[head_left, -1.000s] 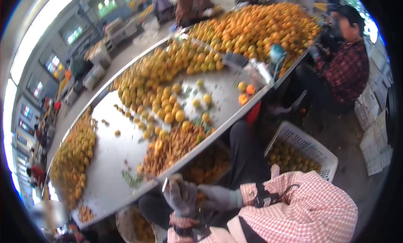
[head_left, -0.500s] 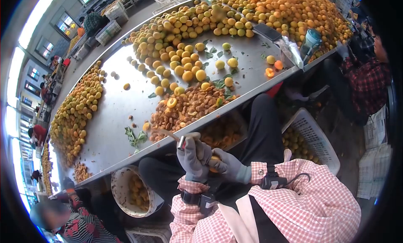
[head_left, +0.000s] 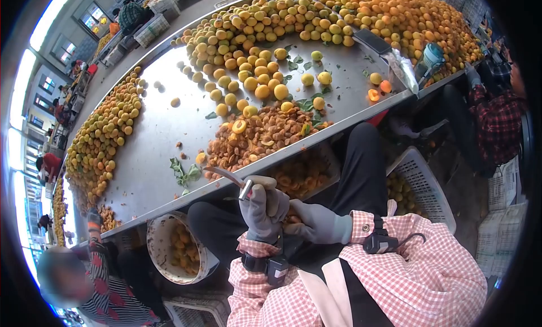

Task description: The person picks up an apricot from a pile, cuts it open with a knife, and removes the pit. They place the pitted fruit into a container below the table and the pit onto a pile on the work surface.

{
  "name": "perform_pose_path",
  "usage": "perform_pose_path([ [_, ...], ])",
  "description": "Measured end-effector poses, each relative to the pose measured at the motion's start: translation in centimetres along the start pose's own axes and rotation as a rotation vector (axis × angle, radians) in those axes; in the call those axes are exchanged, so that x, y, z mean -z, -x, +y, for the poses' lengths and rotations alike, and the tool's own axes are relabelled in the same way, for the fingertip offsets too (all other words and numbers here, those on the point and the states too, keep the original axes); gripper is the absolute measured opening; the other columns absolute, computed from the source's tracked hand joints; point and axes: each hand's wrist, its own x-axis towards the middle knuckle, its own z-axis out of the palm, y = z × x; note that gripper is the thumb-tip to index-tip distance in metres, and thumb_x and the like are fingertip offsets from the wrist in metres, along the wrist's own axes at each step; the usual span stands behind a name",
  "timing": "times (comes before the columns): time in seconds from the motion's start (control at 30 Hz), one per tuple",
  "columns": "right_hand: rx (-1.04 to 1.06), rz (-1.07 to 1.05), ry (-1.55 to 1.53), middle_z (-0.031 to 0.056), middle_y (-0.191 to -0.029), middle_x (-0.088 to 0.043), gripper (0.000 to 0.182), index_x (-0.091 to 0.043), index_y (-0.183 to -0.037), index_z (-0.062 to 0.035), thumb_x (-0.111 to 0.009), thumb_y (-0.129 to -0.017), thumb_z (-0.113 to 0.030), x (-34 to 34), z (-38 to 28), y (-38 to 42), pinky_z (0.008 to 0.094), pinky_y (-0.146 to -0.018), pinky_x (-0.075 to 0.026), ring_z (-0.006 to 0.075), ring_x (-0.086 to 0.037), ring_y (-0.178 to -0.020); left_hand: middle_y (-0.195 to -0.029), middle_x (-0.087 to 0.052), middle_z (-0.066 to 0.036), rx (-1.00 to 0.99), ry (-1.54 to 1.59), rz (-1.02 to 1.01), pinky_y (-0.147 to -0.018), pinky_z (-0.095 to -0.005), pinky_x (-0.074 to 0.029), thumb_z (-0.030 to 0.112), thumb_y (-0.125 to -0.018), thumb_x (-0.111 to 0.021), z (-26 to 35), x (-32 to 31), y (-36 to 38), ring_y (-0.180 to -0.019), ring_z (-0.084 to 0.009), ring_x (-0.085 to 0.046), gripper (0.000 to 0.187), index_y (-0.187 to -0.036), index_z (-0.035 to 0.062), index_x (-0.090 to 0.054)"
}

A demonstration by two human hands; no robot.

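My left hand (head_left: 264, 209), in a grey glove, is closed around the handle of a small curved knife (head_left: 227, 175). Its blade points up and left, near the table's front edge. Against it, my right hand (head_left: 320, 221), also gloved, is closed on an apricot (head_left: 292, 218); only a small brownish-orange part shows between the hands. On the metal table (head_left: 155, 157), just beyond the blade, lies a heap of brown apricot stones (head_left: 257, 138) with a cut apricot half (head_left: 239, 126) on top.
Whole apricots (head_left: 265, 19) are piled at the back of the table and along its left side. A white bucket (head_left: 160, 265) and a plastic crate (head_left: 420, 180), both holding fruit, stand below. A phone (head_left: 372, 41) and a bottle (head_left: 432, 59) lie right. Co-workers sit on both sides.
The hands have shifted slightly right in view. The orange fruit between them shows less, with a browner part visible now. More of the knife's blade shows.
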Motion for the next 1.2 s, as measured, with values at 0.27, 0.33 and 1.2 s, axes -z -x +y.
perform_pose_path([
  [0.27,-0.317,0.230,-0.791,0.0072,-0.090,-0.063,0.047,-0.054,-0.110,-0.0056,-0.043,-0.096,-0.049,-1.2,1.0,-1.5,0.0339,-0.074,-0.051,0.0228,-0.064,-0.077,-0.049,-0.031,0.005,-0.082,0.016,0.113,-0.035,-0.0237,-0.023,0.033,-0.099,-0.046,-0.7,0.4,-1.0,-0.035,-0.0058,-0.025,0.029,-0.098,0.0061,-0.058],
  [0.33,-0.360,0.183,-0.947,0.0047,-0.094,-0.062,0.048,-0.054,-0.110,-0.0062,-0.042,-0.096,-0.051,-0.7,3.2,-2.0,0.0318,-0.076,-0.051,0.0184,-0.062,-0.081,-0.049,-0.029,0.006,-0.119,0.048,0.060,-0.032,-0.0232,-0.022,0.033,-0.101,-0.041,-0.1,1.5,-1.0,-0.034,-0.0049,-0.023,0.031,-0.098,0.0076,-0.058],
  [1.2,-0.243,0.167,-0.640,0.0053,-0.088,-0.061,0.029,-0.060,-0.103,-0.0047,-0.059,-0.092,-0.031,4.8,6.6,-8.5,0.0311,-0.071,-0.050,0.0164,-0.061,-0.078,-0.052,-0.032,0.005,0.000,-0.025,0.297,-0.034,-0.0236,-0.021,0.035,-0.097,-0.049,-0.2,8.7,1.8,-0.035,-0.0055,-0.024,0.029,-0.098,0.0073,-0.058],
])
